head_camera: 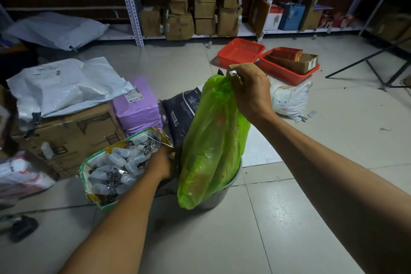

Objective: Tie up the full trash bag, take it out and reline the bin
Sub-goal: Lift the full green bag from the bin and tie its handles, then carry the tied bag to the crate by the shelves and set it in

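The left hand (163, 163) lay partly hidden behind the green trash bag (213, 140) and the rim of the bin (231, 187); its fingers could not be seen, so whether they were apart or gripping the bin edge could not be told. Most of the grey bin was covered by the bag, with only its wall at about 5 o'clock of the bag showing. What filled the bag was hard to make out through the plastic, beyond brownish patches low down.

The bag stood tall out of the bin, its lower end draped over the near rim. At 9 o'clock of the bin sat an open sack (121, 167) filled with small clear plastic capsules and metal clips. Farther off, at 1 o'clock, two red trays (241, 52) lay on the tiled floor; the right one held a flattened cardboard box (295, 62). Shelves (200, 18) at 12 o'clock carried brown cartons.

The right hand (251, 91) was raised above the bin, arm reaching forward from 4 o'clock, its fingers clamped round the gathered neck of the bag, with a scrap of white showing at the top of the fist. The left arm reached in from 7 o'clock, low beside the bin.
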The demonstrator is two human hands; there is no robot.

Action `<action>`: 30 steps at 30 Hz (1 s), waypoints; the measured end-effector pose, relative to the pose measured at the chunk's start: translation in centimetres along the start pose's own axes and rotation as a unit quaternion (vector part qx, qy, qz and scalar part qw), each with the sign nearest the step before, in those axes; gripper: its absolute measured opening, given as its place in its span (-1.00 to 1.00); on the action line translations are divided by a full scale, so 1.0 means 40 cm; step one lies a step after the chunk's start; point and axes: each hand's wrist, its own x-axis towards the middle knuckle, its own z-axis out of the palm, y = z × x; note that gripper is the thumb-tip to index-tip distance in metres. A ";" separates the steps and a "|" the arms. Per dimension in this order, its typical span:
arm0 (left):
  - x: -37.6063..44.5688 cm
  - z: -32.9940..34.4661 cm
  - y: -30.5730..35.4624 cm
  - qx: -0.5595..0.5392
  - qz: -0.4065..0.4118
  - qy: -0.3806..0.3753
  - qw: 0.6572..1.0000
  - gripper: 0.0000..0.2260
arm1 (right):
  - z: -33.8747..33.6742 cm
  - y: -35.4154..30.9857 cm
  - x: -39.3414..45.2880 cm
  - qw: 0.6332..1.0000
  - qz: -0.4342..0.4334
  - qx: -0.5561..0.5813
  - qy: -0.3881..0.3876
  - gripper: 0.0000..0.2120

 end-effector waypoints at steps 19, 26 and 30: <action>-0.172 -0.499 0.419 0.202 0.068 0.014 0.977 -0.76 | -0.308 -0.248 0.281 0.986 0.069 0.038 -0.147 -0.82; -0.344 -0.792 0.779 0.229 0.081 -0.035 0.969 -0.57 | -0.566 -0.416 0.504 0.978 0.081 -0.010 -0.191 -0.88; -0.422 -0.981 1.003 0.239 0.100 -0.014 0.966 -0.58 | -0.734 -0.533 0.652 0.974 0.069 -0.045 -0.210 -0.89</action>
